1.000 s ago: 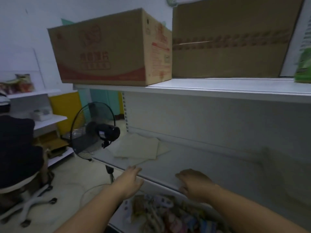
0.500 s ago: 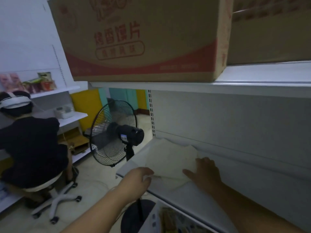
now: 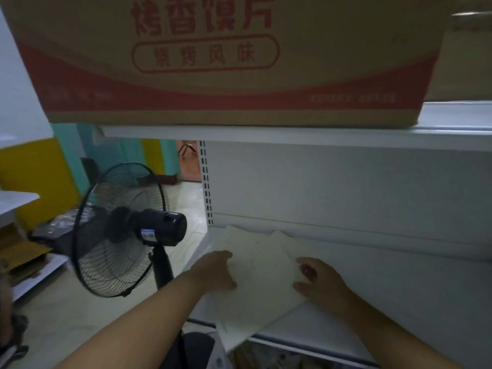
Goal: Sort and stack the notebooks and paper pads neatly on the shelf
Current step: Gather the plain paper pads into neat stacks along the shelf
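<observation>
A head-worn camera looks down at a white metal shelf (image 3: 386, 302) in a dim storeroom. A loose pile of pale paper pads (image 3: 262, 286) lies at the shelf's left end, skewed, its near corner hanging over the front edge, with another pad's corner poking out at the far side.

The left hand (image 3: 215, 270) lies on the pile's left edge with its fingers stretched out and pressing, not clenched. The right hand (image 3: 320, 284) meets the pile's right edge with its fingers bent and its thumb on the paper; whether it grips the pad cannot be told. The pile sits between the two hands, touching both.

This looks like the squaring-up step, early in the task. The next move probably calls for pushing the edges together and sliding the pile back from the front edge.

A cardboard box (image 3: 213, 62) sits on the shelf above. A black fan (image 3: 125, 230) stands to the left.
</observation>
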Demonstrator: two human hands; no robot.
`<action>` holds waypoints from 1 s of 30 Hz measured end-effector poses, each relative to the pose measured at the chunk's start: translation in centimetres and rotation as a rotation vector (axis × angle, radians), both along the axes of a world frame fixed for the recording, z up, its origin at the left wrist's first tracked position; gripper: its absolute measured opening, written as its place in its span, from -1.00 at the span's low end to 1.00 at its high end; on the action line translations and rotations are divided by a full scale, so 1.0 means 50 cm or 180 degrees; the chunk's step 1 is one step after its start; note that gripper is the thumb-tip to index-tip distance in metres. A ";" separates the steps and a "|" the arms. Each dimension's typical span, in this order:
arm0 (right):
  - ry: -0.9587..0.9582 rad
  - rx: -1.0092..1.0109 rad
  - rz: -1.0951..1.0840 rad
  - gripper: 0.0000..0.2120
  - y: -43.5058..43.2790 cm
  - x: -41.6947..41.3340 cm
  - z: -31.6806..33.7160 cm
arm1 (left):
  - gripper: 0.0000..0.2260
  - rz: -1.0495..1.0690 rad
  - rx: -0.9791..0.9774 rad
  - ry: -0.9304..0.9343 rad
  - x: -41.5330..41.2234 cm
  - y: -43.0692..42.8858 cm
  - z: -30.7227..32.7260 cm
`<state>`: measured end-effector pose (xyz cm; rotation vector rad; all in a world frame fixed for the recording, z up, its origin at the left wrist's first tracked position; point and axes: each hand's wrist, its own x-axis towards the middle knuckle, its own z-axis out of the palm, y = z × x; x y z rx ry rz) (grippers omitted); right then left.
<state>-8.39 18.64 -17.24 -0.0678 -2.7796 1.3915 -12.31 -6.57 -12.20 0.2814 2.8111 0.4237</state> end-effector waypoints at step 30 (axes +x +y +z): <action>-0.0225 -0.1947 -0.0770 -0.78 0.130 -0.077 0.055 | -0.78 0.1892 0.3607 0.0022 0.078 -0.087 -0.075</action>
